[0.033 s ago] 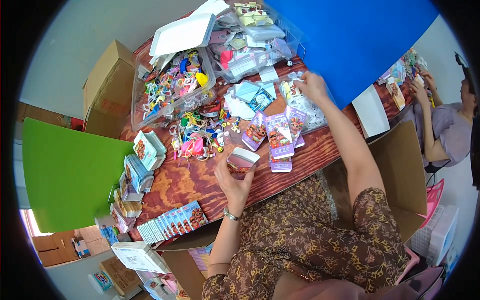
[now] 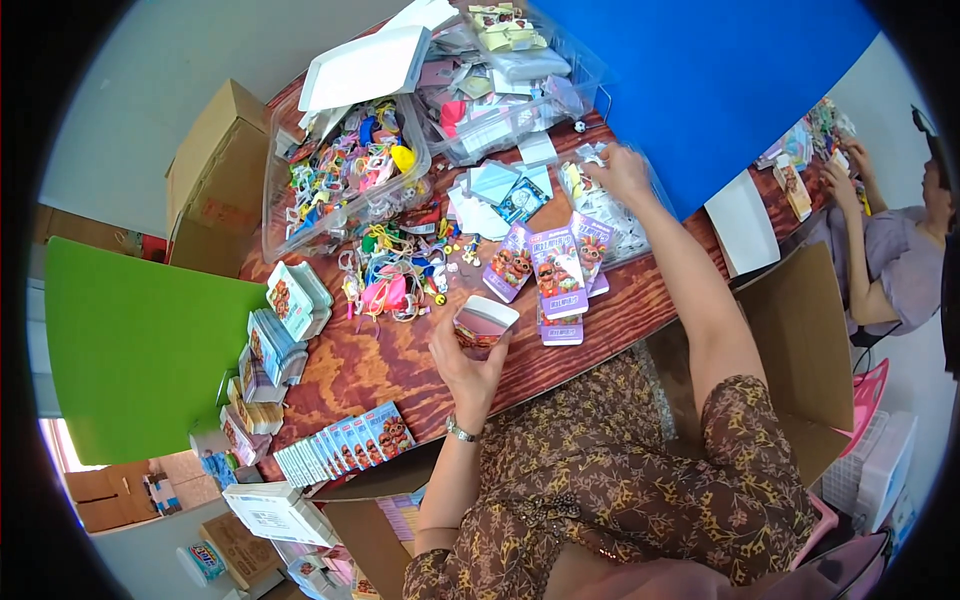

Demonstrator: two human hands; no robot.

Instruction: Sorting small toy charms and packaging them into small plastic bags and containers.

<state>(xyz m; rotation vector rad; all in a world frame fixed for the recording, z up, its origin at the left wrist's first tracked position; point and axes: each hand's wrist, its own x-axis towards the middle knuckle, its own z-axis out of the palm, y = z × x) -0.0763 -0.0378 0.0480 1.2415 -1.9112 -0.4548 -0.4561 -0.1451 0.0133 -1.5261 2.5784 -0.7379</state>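
Observation:
My left hand [image 2: 467, 370] is closed around a small open-topped cardboard box [image 2: 487, 318], its mouth facing up and its inside showing pale pink. To the right of it lie several purple cartoon-printed boxes [image 2: 560, 275], overlapping on the table. My right hand [image 2: 622, 176] reaches over a clear tray [image 2: 655, 180] of small white plastic packets [image 2: 625, 235]. Its fingers are bent and close together among the packets; what they pinch, if anything, is hidden. Left of the purple boxes is a loose heap of small colourful trinkets with cords [image 2: 390, 275].
A clear bin of colourful corded trinkets [image 2: 270, 215] and another of packets and papers [image 2: 500, 140] stand at the back. Blue cards [image 2: 522, 200] lie before them. Stacked boxes [image 2: 345, 445] line the left. A blue panel [image 2: 700, 90] rises right; beyond, another person [image 2: 885, 250] works.
My right hand has shifted slightly to the left over the tray of packets. My left hand and its box have stayed in place.

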